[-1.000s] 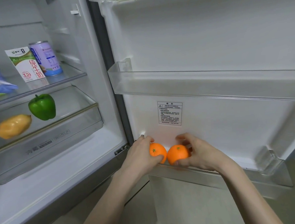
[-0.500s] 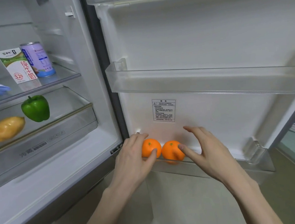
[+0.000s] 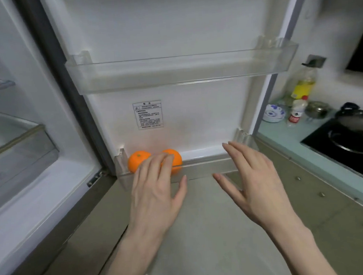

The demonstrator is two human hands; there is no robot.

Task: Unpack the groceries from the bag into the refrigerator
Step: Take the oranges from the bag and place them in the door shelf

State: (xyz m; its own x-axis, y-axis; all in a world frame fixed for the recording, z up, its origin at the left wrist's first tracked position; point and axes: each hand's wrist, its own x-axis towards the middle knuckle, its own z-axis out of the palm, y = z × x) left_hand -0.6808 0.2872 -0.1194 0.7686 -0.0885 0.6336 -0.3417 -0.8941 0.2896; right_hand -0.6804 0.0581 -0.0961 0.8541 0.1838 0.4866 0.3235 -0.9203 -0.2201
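Observation:
Two oranges sit side by side at the left end of the bottom door bin (image 3: pixel 209 167) of the open refrigerator: a left orange (image 3: pixel 136 162) and a right orange (image 3: pixel 175 157). My left hand (image 3: pixel 156 189) hovers in front of them with straight fingers, partly covering both, and holds nothing. To the right, my right hand (image 3: pixel 253 179) is spread open in front of the bin, empty. The grocery bag is out of view.
A clear upper door bin (image 3: pixel 181 70) holds nothing. The crisper drawer (image 3: pixel 19 154) is at the left edge. On the right a countertop (image 3: pixel 284 133) carries an oil bottle (image 3: pixel 302 86), a patterned bowl (image 3: pixel 273 114) and a black wok (image 3: pixel 358 127) on a stove.
Both hands have let go of the oranges and drawn back from the bottom door bin. The view has swung right, away from the fridge shelves, onto the door and the counter.

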